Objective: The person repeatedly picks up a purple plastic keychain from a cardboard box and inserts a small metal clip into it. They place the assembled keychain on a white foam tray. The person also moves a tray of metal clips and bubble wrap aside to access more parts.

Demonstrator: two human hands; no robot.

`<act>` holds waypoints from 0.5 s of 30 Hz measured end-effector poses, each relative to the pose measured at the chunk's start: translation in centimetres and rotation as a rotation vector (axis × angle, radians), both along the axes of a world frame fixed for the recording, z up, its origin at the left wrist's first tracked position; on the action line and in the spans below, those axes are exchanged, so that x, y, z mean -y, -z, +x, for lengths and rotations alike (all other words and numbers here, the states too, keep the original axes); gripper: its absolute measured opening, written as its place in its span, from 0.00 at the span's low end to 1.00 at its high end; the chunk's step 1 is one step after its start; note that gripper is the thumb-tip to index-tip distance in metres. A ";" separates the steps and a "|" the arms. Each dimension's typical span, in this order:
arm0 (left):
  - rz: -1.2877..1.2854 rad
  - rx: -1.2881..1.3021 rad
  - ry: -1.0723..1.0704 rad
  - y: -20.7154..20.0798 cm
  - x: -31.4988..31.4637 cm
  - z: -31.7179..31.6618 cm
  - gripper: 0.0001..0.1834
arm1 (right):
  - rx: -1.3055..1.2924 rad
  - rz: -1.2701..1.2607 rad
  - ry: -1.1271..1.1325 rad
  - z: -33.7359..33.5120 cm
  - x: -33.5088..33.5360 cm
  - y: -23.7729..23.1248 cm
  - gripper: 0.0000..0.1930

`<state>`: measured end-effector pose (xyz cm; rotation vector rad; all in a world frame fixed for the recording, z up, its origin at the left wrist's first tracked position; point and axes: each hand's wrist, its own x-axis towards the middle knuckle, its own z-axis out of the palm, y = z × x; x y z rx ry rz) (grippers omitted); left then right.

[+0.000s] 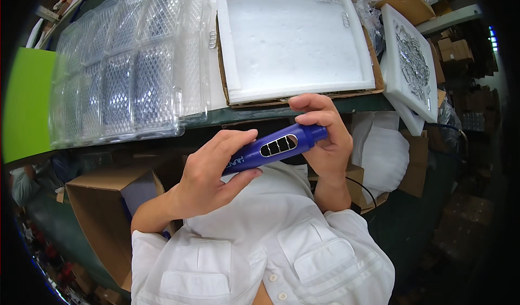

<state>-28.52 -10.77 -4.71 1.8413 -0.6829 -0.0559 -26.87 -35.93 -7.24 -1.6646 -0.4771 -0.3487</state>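
A dark blue tube-shaped plastic handle [253, 154] is held at a slant in front of my chest, with its narrower collar end up to the right. An oval window with a shiny silver frame and dark openings faces up on it. My left hand [211, 167] wraps the lower left end, with fingers above and thumb below. At the collar end, my right hand [329, 137] grips with thumb and fingers, its index finger raised off the handle. The handle's far left end is hidden in my left palm.
Beyond my hands stands a white foam tray [292, 39] in a cardboard box, with small silver wire frames. Clear plastic blister trays [122, 88] lie to the left, beside a green panel [24, 104]. At right, another foam piece [414, 61] carries many silver frames. Cardboard box [103, 196] sits lower left.
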 end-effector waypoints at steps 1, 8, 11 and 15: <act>0.012 0.009 -0.006 -0.1 0.0 -0.1 0.37 | 0.002 -0.004 0.009 0.0 0.0 0.2 0.21; 0.086 0.126 -0.035 -0.8 0.3 0.7 0.34 | -0.039 -0.015 0.104 0.7 0.4 1.2 0.23; 0.176 0.214 -0.051 -2.4 -0.2 2.9 0.33 | -0.094 0.010 0.218 0.8 1.1 0.7 0.22; 0.361 0.257 -0.238 -6.5 -0.5 12.3 0.25 | -0.139 -0.018 0.353 0.8 3.7 0.9 0.18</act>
